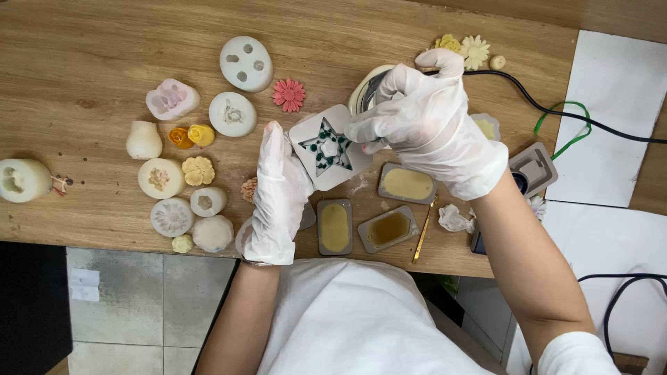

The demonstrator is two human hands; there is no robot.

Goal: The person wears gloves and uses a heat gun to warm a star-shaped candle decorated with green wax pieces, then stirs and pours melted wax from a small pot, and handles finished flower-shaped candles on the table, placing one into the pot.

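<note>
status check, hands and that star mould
Left hand steadies star mould edge. Right hand presses its right side, fingers curled. Small moulds crowd around.

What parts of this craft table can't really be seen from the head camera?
- Round metal pot: the right hand covers most of it, so its contents are hidden.
- Right fingertips: curled under, so anything they pinch over the star mould is unseen.
- Dark device: the right forearm hides most of it.
- Round white mould at the table's front edge: the left hand covers most of it.
- Tiny figure near the left edge: too small to identify.
</note>
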